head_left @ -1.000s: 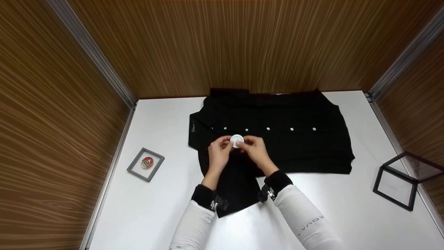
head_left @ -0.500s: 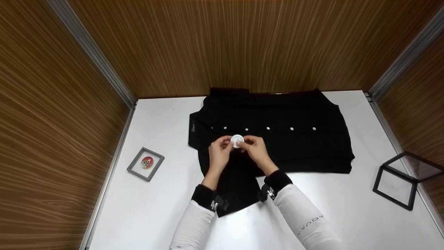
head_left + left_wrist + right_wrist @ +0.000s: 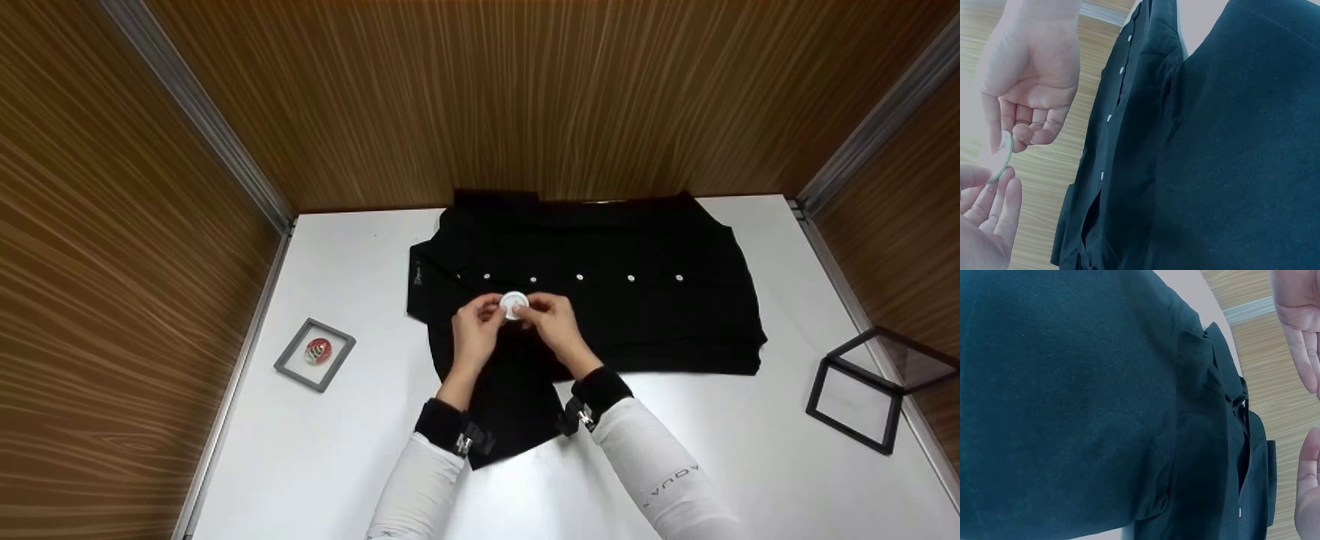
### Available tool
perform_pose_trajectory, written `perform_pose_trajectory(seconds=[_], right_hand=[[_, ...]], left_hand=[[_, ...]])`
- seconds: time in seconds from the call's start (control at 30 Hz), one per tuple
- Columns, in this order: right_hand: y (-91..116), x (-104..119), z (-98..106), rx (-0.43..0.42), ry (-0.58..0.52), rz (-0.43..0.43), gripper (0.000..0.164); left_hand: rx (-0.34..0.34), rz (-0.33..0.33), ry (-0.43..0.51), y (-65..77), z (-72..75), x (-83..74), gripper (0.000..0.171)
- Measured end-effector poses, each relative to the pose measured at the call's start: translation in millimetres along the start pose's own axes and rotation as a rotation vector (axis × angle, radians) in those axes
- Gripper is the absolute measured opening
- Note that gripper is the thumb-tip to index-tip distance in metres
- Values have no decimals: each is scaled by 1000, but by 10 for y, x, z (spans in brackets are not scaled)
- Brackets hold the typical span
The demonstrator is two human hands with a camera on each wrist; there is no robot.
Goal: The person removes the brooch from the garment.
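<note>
Both hands meet over a black shirt (image 3: 637, 322) spread on the white table. Between them they hold up a small round badge (image 3: 514, 304), whose white side faces the head camera. Thumb and fingers of the left hand (image 3: 474, 330) pinch its left edge; the right hand (image 3: 556, 326) pinches the right edge with a thumb on the face. In the left wrist view, the badge (image 3: 1000, 157) appears nearly edge-on, apart from the cloth. Its other side is hidden from the head camera. The right wrist view shows only parts of both hands, without the badge.
A grey square frame (image 3: 336, 368) holding a red round badge (image 3: 318, 351) lies on the left of the table (image 3: 352, 450). On the right, an unfolded black frame (image 3: 855, 441) stands near the edge. Wood-grain panels (image 3: 525, 97) enclose the back and sides.
Almost nothing differs: the badge and the fingers have shifted very slightly to the right. Both hands keep the same pinch on it, and the shirt stays in place.
</note>
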State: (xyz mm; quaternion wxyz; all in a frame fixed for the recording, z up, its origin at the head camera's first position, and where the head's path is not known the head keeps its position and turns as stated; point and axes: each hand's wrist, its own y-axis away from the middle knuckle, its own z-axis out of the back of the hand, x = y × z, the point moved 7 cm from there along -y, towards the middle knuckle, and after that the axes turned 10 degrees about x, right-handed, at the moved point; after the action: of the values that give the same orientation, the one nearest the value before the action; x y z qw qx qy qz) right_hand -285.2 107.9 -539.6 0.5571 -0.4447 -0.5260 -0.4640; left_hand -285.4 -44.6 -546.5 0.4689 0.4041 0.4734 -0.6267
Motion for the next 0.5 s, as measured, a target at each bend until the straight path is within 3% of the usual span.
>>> perform_pose_trajectory(seconds=[0.2,0.5], right_hand=[[-127,-311,42,-29,-23,-1,10],[-131,-340,38,-20,-23,-1,13]], left_hand=[[1,11,17,0,-6,14,15],[5,21,17,2,-4,32,15]])
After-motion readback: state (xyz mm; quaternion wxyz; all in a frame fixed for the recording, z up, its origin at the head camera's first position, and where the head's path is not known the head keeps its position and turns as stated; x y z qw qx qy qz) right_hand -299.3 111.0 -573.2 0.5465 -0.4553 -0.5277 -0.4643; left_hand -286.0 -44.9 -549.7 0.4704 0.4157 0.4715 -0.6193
